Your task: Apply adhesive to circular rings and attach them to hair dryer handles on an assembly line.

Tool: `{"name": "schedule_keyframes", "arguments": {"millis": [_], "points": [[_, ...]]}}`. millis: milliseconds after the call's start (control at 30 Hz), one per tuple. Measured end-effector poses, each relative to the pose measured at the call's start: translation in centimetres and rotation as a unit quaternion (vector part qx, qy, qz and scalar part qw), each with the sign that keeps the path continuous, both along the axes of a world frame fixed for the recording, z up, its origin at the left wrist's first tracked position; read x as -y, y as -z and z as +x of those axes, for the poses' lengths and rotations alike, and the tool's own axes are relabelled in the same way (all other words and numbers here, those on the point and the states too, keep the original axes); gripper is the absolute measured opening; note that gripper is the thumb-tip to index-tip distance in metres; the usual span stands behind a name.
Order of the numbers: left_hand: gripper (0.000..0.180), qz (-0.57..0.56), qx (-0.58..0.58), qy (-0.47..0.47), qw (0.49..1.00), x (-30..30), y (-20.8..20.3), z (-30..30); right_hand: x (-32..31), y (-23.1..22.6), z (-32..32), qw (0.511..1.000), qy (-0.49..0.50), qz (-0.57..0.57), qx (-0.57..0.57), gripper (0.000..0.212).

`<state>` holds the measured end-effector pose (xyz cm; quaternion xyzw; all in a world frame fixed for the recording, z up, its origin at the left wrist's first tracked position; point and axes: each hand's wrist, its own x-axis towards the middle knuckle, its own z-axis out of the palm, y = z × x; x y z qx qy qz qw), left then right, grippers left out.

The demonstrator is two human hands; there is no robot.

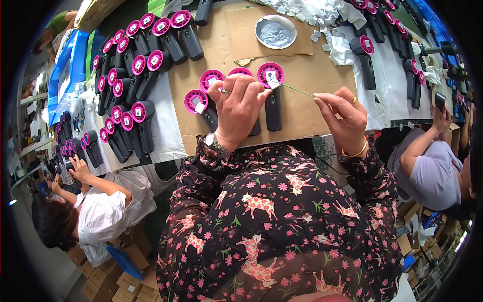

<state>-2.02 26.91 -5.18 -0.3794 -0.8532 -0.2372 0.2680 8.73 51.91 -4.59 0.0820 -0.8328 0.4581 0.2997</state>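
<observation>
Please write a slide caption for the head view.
Right hand points a thin green stick at a pink-and-black fan beside the left hand.

Your left hand (pixel 239 108) is at 12 o'clock, back upward, fingers (pixel 250 94) curled. Your right hand (pixel 348 113) is at 2 o'clock, fingertips (pixel 319 96) pinched toward 10 o'clock. Your left forearm (pixel 201 176) points to 1 o'clock; your right forearm (pixel 373 183), to 11 o'clock.
</observation>
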Motion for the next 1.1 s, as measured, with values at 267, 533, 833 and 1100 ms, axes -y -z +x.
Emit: {"name": "schedule_keyframes", "arguments": {"millis": [267, 533, 833, 1100], "points": [[0.024, -0.013, 0.010, -0.002, 1.000, 0.4, -0.2, 0.0, -0.7, 0.3, 0.3, 0.987, -0.007, -0.130, 0.098, 0.013], [0.034, -0.007, 0.071, -0.042, 0.997, 3.1, -2.7, -0.9, -2.3, 0.2, -3.5, 0.928, 0.079, -0.329, 0.154, 0.018], [0.036, -0.038, 0.100, 0.029, 0.994, 3.4, -1.7, -1.7, -4.1, 2.4, -8.1, 0.944, 0.113, -0.249, 0.185, 0.021], [0.027, -0.082, 0.123, 0.032, 0.989, 2.5, -3.1, -2.1, -5.2, 3.6, -10.6, 0.948, 0.131, -0.189, 0.219, 0.025]]}}
